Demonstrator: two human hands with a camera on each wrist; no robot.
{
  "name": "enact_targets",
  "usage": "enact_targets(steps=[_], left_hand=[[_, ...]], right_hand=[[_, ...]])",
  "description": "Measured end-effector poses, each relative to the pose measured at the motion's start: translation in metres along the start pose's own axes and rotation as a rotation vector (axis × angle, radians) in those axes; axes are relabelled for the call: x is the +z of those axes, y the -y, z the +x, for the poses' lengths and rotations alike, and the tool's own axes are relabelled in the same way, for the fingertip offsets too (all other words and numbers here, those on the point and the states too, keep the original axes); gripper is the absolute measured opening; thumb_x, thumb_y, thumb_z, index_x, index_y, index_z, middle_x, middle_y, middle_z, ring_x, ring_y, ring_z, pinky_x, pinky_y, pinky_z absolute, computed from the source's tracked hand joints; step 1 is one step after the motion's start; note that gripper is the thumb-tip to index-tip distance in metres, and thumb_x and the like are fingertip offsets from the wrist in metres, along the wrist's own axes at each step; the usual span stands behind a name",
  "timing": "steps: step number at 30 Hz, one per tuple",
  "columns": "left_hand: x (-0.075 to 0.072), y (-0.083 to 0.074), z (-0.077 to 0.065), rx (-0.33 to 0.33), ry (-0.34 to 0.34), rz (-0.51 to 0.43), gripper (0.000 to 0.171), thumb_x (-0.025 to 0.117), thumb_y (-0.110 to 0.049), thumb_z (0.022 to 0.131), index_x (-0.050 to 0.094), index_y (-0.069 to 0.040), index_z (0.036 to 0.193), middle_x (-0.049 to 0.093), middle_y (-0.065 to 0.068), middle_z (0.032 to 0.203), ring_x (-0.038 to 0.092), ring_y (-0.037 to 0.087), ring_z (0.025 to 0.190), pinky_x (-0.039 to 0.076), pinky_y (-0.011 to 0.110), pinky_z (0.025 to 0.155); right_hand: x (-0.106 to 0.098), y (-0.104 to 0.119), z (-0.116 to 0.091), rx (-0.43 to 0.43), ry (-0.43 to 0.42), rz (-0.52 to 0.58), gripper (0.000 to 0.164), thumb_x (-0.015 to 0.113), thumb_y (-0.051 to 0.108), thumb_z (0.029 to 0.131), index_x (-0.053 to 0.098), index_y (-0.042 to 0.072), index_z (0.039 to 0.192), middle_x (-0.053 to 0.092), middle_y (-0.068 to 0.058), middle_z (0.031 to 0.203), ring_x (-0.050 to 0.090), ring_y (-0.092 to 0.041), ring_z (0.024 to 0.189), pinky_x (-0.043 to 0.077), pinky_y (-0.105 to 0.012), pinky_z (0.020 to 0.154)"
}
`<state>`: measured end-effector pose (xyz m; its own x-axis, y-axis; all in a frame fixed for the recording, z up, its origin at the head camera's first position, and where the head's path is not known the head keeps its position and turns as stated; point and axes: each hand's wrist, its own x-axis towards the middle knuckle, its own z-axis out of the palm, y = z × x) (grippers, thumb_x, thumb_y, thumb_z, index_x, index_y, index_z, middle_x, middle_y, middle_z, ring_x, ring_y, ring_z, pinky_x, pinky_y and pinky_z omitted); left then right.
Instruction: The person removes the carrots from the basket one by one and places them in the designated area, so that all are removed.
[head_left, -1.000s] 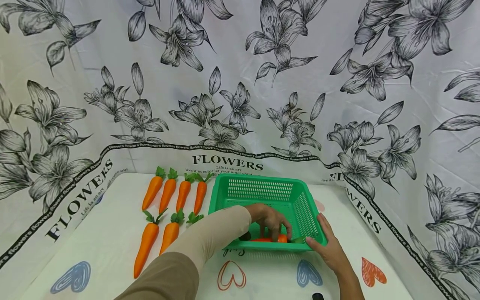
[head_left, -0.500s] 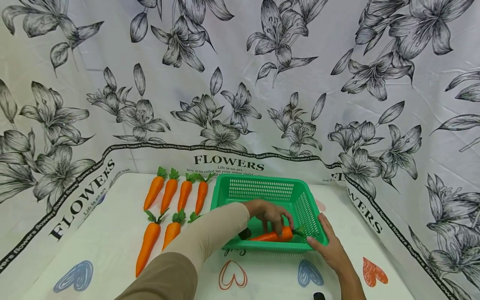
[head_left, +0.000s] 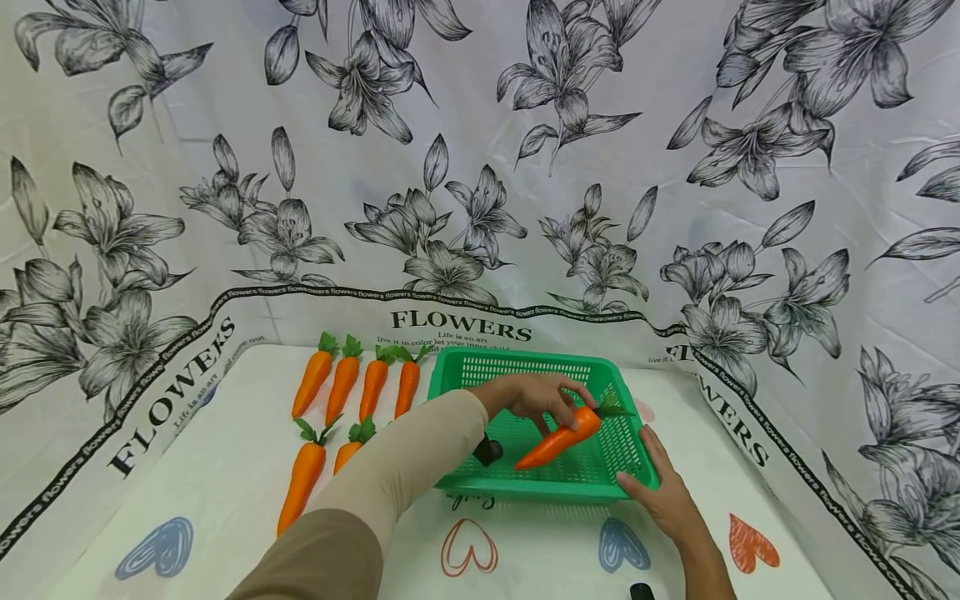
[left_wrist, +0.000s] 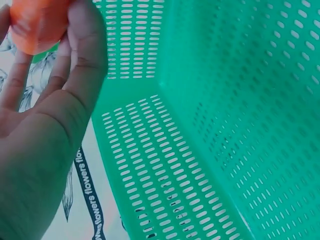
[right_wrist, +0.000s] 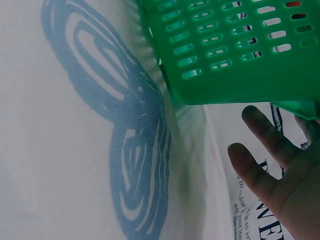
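Note:
My left hand pinches an orange carrot with green leaves, tilted above the floor of the green plastic basket. The carrot's tip points down and to the left, its leaves to the right. In the left wrist view the thumb and fingers close round the carrot's thick orange body. My right hand rests at the basket's near right corner, thumb at the rim and fingers along the outer right side. In the right wrist view its fingers are straight and spread beside the basket wall.
Left of the basket, several carrots lie in two rows, with one carrot at the near left and another carrot close to the basket. My left sleeve covers part of the near row. A floral curtain stands behind the white table.
My left hand has lifted the carrot from the basket's near side, up and away from the floor, and the carrot has tilted. The right hand stays at the corner.

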<state>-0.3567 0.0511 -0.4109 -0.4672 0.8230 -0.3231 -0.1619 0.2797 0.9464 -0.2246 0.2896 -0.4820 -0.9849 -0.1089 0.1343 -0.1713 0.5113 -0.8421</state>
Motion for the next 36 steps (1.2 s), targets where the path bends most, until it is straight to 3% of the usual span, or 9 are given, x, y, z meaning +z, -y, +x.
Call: enact_targets(steps=[4, 11, 18, 36], left_hand=[[0.0, -0.005, -0.005, 0.029, -0.019, -0.053, 0.038, 0.066, -0.002, 0.074, 0.057, -0.016, 0.108, 0.054, 0.016, 0.103, 0.055, 0.034, 0.085, 0.047, 0.051, 0.062], [0.002, -0.011, -0.018, 0.067, 0.015, -0.143, 0.041, 0.065, -0.003, 0.075, 0.054, -0.016, 0.113, 0.053, 0.015, 0.108, 0.054, 0.035, 0.089, 0.045, 0.052, 0.066], [0.0, -0.011, -0.027, 0.129, -0.036, -0.309, 0.042, 0.062, -0.001, 0.077, 0.052, -0.015, 0.115, 0.054, 0.016, 0.11, 0.055, 0.036, 0.091, 0.043, 0.053, 0.069], [0.015, -0.023, -0.054, 0.202, -0.115, -0.385, 0.044, 0.064, -0.002, 0.076, 0.052, -0.016, 0.116, 0.052, 0.015, 0.111, 0.055, 0.034, 0.09, 0.043, 0.054, 0.071]], right_hand=[[0.0, -0.001, 0.001, -0.009, 0.001, 0.007, 0.078, 0.061, 0.02, 0.081, 0.011, 0.028, 0.139, 0.003, 0.003, 0.144, 0.003, -0.028, 0.127, 0.012, -0.057, 0.094], [0.002, 0.0, 0.002, -0.012, -0.003, 0.01, 0.078, 0.061, 0.019, 0.081, 0.011, 0.027, 0.14, 0.002, 0.003, 0.144, 0.003, -0.028, 0.127, 0.012, -0.057, 0.093], [0.005, 0.003, 0.003, 0.001, -0.01, 0.003, 0.078, 0.062, 0.02, 0.081, 0.011, 0.025, 0.14, 0.002, 0.001, 0.144, 0.005, -0.03, 0.127, 0.013, -0.056, 0.093], [0.004, 0.004, 0.003, 0.013, -0.003, -0.009, 0.079, 0.062, 0.02, 0.081, 0.01, 0.025, 0.14, 0.002, 0.0, 0.144, 0.005, -0.031, 0.126, 0.013, -0.057, 0.093]])
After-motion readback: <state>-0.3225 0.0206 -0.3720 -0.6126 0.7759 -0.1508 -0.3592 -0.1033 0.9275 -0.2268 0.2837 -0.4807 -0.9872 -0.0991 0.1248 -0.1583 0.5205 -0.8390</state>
